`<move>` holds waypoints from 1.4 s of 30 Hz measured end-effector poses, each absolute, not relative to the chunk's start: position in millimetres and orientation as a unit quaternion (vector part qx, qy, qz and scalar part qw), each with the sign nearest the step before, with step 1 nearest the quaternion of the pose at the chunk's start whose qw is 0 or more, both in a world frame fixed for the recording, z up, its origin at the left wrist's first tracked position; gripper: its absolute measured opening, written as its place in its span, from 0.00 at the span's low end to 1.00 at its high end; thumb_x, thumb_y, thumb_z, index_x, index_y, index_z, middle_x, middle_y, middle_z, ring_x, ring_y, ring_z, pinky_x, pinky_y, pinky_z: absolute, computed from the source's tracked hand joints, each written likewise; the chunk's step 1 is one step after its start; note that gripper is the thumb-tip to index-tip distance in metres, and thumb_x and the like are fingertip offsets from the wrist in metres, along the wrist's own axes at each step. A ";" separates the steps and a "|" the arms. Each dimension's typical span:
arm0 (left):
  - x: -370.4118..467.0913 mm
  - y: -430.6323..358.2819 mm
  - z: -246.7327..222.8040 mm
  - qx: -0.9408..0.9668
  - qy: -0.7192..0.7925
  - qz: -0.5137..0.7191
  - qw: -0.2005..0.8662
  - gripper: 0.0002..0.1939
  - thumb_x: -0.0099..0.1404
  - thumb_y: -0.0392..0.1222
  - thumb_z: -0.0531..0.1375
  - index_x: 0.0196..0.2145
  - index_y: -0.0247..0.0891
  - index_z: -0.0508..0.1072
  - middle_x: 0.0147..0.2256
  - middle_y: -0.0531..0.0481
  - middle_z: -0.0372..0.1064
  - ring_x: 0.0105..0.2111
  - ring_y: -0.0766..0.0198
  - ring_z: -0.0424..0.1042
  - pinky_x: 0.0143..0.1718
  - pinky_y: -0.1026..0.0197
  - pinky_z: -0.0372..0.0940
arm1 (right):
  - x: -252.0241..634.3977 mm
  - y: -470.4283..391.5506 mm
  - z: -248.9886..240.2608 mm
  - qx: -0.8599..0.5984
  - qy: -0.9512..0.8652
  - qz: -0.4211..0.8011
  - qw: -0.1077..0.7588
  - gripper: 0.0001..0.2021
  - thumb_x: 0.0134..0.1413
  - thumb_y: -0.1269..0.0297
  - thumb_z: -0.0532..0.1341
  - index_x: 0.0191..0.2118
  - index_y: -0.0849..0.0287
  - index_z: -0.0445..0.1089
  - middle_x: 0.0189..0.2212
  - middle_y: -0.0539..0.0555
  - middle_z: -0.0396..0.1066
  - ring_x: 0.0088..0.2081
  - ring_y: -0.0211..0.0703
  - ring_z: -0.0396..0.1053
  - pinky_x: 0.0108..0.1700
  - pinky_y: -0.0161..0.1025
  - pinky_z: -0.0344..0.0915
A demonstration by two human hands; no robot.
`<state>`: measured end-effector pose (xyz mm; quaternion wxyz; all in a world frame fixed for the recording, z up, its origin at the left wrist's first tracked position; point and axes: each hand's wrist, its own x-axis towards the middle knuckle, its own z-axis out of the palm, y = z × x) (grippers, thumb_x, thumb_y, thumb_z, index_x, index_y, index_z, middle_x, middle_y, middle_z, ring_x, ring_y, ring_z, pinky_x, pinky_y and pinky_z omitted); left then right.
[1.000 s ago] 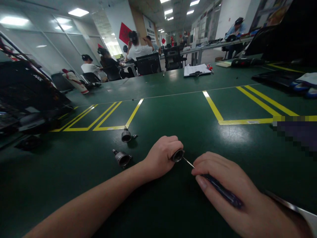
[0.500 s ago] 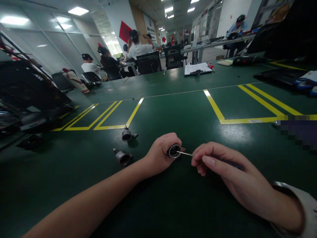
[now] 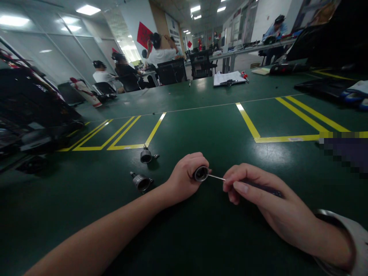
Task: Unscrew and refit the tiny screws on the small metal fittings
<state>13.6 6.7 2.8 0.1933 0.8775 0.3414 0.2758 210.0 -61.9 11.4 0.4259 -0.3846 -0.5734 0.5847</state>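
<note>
My left hand [image 3: 185, 178] is closed around a round metal cup-shaped part [image 3: 201, 174], its open end turned toward me. My right hand [image 3: 255, 191] grips a screwdriver-like tool [image 3: 266, 188] with a dark handle. The tool's thin metal shaft [image 3: 216, 177] points left, its end at the right rim of the held part. Left of my left hand, two similar metal parts, one farther [image 3: 146, 155] and one nearer [image 3: 141, 182], lie on the green table [image 3: 201, 126].
Yellow tape lines [image 3: 248, 120] mark the table. A clipboard with paper [image 3: 229, 79] and a red-handled tool [image 3: 244, 75] lie at the far edge. Dark equipment [image 3: 34, 103] stands at the left, a dark bag [image 3: 322, 46] at the right. People sit at desks beyond.
The shaft's tip has moved from inside the held part's opening to its right rim. The held part has shifted slightly left and up in view, as has much of the scene.
</note>
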 end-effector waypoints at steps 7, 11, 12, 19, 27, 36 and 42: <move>13.7 8.1 2.0 0.862 0.344 0.297 0.223 0.07 0.58 0.34 0.57 0.24 0.37 0.61 0.23 0.55 0.59 0.25 0.69 0.60 0.27 0.65 0.55 | 210.0 -60.5 8.8 -0.368 -0.547 0.609 0.441 0.07 0.57 0.60 0.57 0.37 0.54 0.71 0.34 0.53 0.68 0.33 0.40 0.66 0.34 0.37 0.65; 12.5 10.3 -1.7 0.874 0.355 0.277 0.180 0.07 0.55 0.28 0.56 0.25 0.37 0.61 0.25 0.55 0.60 0.26 0.69 0.61 0.28 0.65 0.55 | 209.2 -63.5 12.9 -0.407 -0.613 0.523 0.430 0.08 0.58 0.60 0.55 0.34 0.55 0.70 0.32 0.52 0.68 0.33 0.40 0.65 0.33 0.37 0.63; 12.4 10.5 -2.0 0.877 0.361 0.269 0.171 0.08 0.55 0.27 0.55 0.25 0.37 0.61 0.25 0.54 0.60 0.26 0.69 0.61 0.28 0.65 0.55 | 208.8 -63.7 13.9 -0.413 -0.629 0.508 0.419 0.08 0.58 0.60 0.55 0.34 0.55 0.70 0.30 0.51 0.67 0.32 0.40 0.65 0.33 0.37 0.63; 12.9 7.3 1.7 0.884 0.365 0.248 0.155 0.07 0.56 0.29 0.55 0.24 0.37 0.61 0.25 0.54 0.60 0.26 0.68 0.61 0.28 0.64 0.54 | 207.9 -60.1 12.3 -0.394 -0.576 0.582 0.417 0.07 0.57 0.61 0.57 0.34 0.55 0.70 0.32 0.52 0.68 0.33 0.40 0.65 0.34 0.37 0.64; 12.9 7.7 3.8 0.874 0.308 0.309 0.212 0.08 0.59 0.34 0.57 0.24 0.36 0.61 0.24 0.54 0.59 0.25 0.69 0.61 0.26 0.66 0.55 | 209.0 -58.1 11.4 -0.354 -0.503 0.650 0.446 0.07 0.56 0.63 0.57 0.33 0.57 0.71 0.31 0.52 0.69 0.31 0.39 0.65 0.32 0.35 0.63; 11.3 3.6 1.5 0.913 0.340 0.208 0.083 0.07 0.57 0.26 0.54 0.26 0.35 0.64 0.26 0.53 0.61 0.28 0.67 0.61 0.31 0.62 0.53 | 208.7 -65.5 17.0 -0.393 -0.645 0.502 0.421 0.08 0.59 0.63 0.54 0.32 0.56 0.69 0.30 0.52 0.67 0.33 0.40 0.65 0.33 0.36 0.61; 10.7 4.3 1.2 0.901 0.317 0.255 0.149 0.05 0.61 0.32 0.55 0.27 0.36 0.63 0.27 0.53 0.62 0.28 0.68 0.62 0.31 0.63 0.56 | 210.1 -59.9 12.9 -0.358 -0.557 0.604 0.443 0.07 0.58 0.64 0.56 0.33 0.57 0.71 0.31 0.52 0.68 0.31 0.38 0.65 0.33 0.36 0.62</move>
